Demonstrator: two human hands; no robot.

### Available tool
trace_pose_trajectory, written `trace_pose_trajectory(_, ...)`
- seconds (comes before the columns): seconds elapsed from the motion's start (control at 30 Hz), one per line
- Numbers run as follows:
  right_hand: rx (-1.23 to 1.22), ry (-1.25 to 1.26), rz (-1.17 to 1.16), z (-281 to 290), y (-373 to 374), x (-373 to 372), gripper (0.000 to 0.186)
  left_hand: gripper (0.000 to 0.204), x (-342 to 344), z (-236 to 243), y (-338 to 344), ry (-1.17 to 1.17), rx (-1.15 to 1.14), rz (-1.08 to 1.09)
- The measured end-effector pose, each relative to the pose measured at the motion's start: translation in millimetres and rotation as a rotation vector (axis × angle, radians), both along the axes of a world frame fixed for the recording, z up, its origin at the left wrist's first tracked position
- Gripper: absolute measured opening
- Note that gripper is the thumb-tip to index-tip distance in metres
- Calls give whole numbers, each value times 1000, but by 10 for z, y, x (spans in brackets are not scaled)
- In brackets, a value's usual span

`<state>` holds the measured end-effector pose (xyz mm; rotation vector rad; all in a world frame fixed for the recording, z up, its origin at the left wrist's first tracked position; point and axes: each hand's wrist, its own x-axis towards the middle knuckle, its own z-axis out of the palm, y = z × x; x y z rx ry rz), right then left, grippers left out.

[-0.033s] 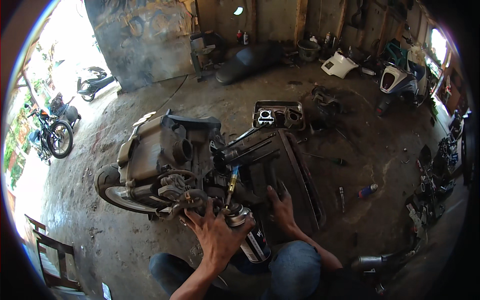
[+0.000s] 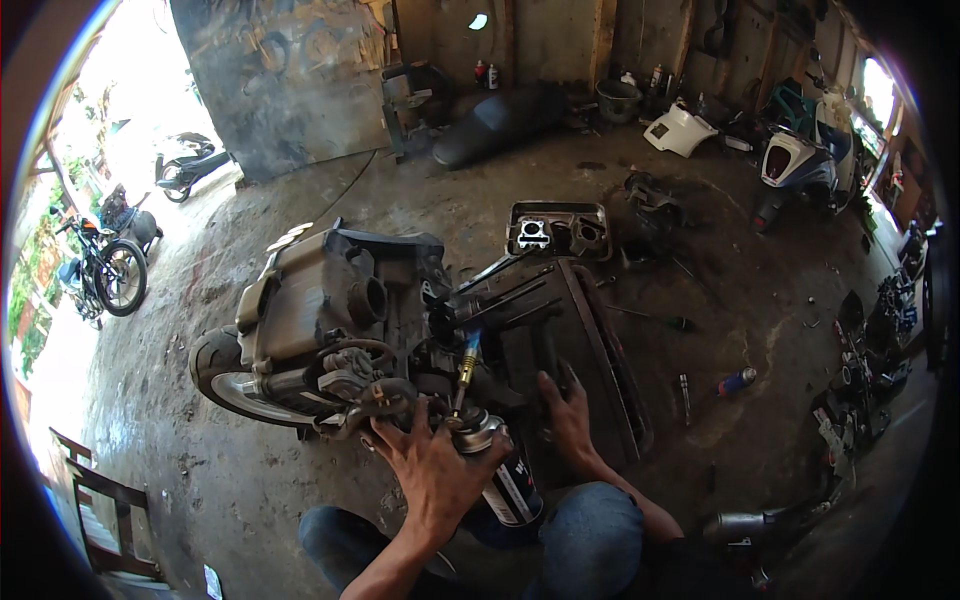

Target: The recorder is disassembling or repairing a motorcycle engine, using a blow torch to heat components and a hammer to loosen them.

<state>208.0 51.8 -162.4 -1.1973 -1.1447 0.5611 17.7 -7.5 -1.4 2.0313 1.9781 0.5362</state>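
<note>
My left hand point(image 2: 430, 465) grips the top of a blow torch, a black-and-silver gas canister point(image 2: 510, 490) with a brass nozzle point(image 2: 466, 370), tilted upward. A blue flame point(image 2: 471, 337) points into the dark metal underside of a partly dismantled motorcycle rear section point(image 2: 305, 305), whose airbox and wheel lie leftward. My right hand point(image 2: 565, 415) is closed around a dark tool or part just right of the flame; I cannot make out what it is.
A tray of engine parts point(image 2: 556, 208), a long dark frame piece point(image 2: 605, 360), a socket tool point(image 2: 685, 398) and a blue can point(image 2: 737, 381) lie on the floor. Loose parts point(image 2: 855, 370) line the right. A scooter point(image 2: 800, 170), detached seat point(image 2: 495, 125) and outside motorbike point(image 2: 105, 270) stand farther off.
</note>
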Motion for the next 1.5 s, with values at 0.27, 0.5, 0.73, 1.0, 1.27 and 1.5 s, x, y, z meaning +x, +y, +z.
trace_pose_trajectory(0.27, -118, 14, -13, 74, -58, -14, 62, 64, 33, 78, 18, -23, -73, -27)
trace_pose_trajectory(0.5, -439, 695, -27, 737, -268, -15, 62, 70, -52, -16, 3, 8, -18, -18)
trace_pose_trajectory(0.73, -372, 504, 117, 365, -178, -96, 59, 72, -55, 38, 13, 51, -30, -6)
trace_pose_trajectory(1.0, -337, 464, 58, 454, -163, -100, 57, 73, -5, -12, 4, 15, 41, -24)
trace_pose_trajectory(1.27, -213, 688, -166, 895, -254, 250, 35, 72, -35, -60, 14, 36, 75, -59)
trace_pose_trajectory(1.5, -211, 493, 52, 1328, -285, 238, 51, 61, -40, 22, 24, 1, 72, -42)
